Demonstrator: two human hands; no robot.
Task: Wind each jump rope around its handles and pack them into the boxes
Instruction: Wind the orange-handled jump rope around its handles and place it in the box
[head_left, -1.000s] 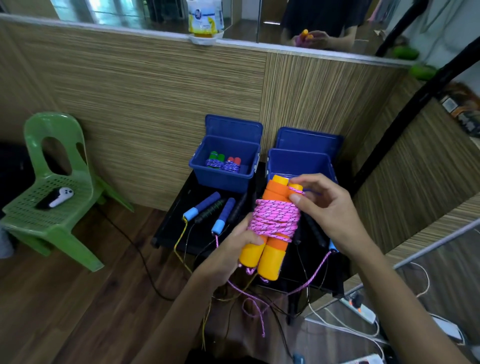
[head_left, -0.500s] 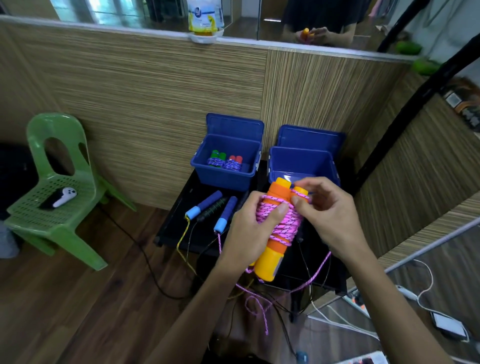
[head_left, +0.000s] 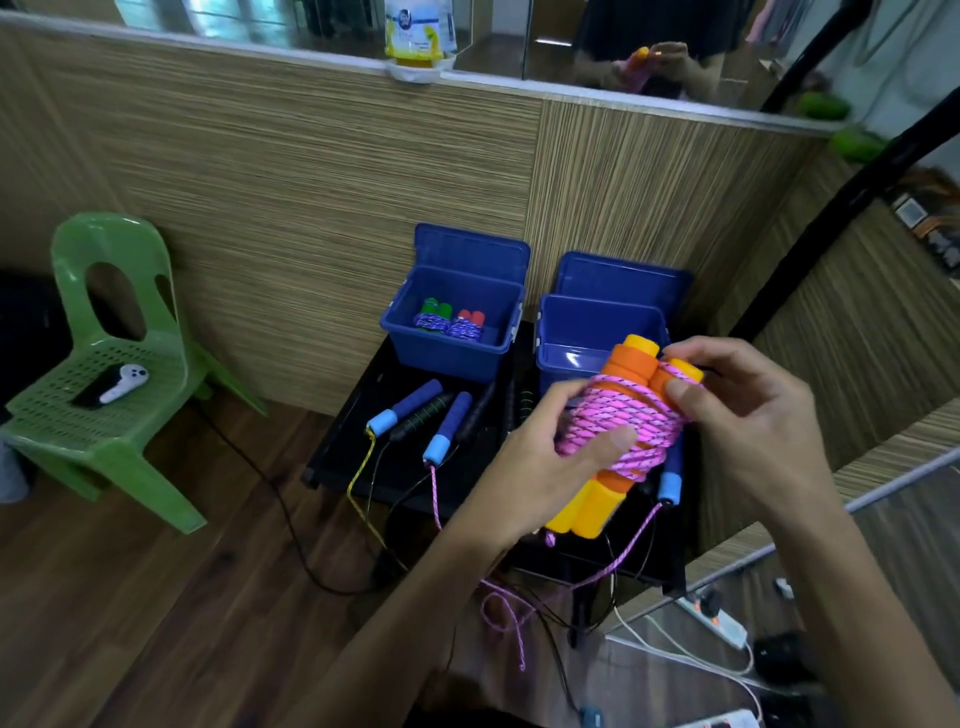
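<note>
The left hand (head_left: 540, 462) grips the orange handles (head_left: 618, 441), thumb pressed on the wound pink rope (head_left: 623, 431); the right hand (head_left: 748, 415) pinches a strand at their tops. The left hand's fingers are hidden behind the bundle. The foam grips look soft, the cord braided. Behind, two blue plastic boxes (head_left: 452, 343) sit on a black tabletop (head_left: 358, 447) against a striped wood-grain wall; the left one holds two wound ropes.

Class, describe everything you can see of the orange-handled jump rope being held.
The jump rope has two orange and yellow handles side by side, foam-like orange grips above yellow plastic-looking ends. Pink braided cord is wound round their middle. It is held tilted above the black table. The left hand grips the coils; the right hand pinches the cord near the top.
</note>
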